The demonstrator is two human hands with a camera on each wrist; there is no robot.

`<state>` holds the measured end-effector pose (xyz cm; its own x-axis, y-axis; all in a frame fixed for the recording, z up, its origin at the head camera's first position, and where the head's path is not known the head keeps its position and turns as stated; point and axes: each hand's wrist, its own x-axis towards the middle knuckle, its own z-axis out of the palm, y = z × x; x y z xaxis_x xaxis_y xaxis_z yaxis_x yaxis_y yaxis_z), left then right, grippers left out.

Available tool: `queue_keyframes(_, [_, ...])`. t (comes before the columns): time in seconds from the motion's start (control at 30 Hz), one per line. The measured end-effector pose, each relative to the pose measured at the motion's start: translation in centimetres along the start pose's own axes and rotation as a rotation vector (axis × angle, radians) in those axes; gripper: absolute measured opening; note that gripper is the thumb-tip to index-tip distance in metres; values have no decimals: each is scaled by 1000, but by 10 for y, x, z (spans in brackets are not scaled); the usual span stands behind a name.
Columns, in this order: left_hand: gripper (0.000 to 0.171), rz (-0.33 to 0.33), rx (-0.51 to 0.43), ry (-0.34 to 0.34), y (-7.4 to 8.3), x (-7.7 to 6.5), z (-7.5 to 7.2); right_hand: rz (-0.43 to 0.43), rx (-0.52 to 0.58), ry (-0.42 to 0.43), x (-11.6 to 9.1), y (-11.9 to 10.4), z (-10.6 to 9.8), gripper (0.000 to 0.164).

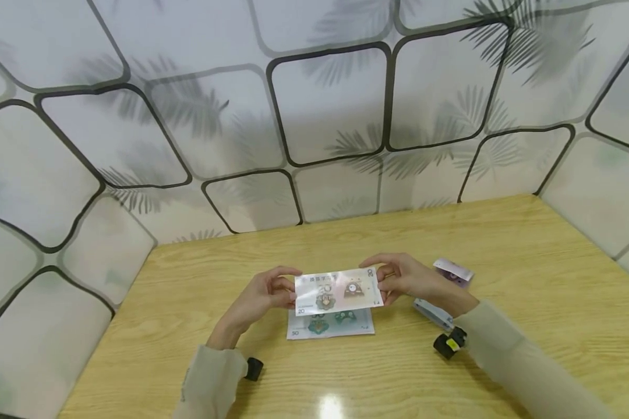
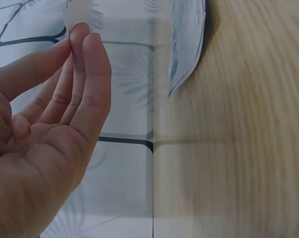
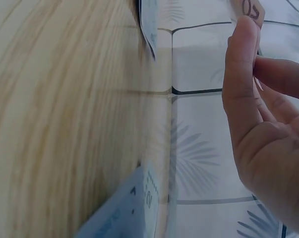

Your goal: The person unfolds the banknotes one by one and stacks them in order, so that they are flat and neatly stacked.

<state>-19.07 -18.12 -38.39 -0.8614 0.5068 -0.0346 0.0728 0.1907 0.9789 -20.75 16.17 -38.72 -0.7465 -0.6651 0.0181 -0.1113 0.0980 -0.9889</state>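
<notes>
A pale play banknote marked 20 (image 1: 338, 291) is held up by both hands above the table. My left hand (image 1: 266, 295) pinches its left end between thumb and fingers, also seen as the left hand (image 2: 55, 109) in the left wrist view. The right end is pinched by my right hand (image 1: 406, 278); in the right wrist view the right hand (image 3: 268, 109) grips the note's corner. Below it lies a greenish play banknote marked 50 (image 1: 331, 327), its upper part hidden behind the held note.
Right of the notes lie a folded purplish note (image 1: 453, 271) and a folded bluish note (image 1: 433, 314), the latter partly behind the right forearm. The wooden table (image 1: 230, 250) meets a patterned cloth wall (image 1: 335, 110) at the back and sides.
</notes>
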Motion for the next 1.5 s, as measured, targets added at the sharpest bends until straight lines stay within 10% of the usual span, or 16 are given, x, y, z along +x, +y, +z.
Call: queue_keyframes(1.5, [28,-200,75,-30,-8,-4,-6,171,-144,-80,19,9,24,38])
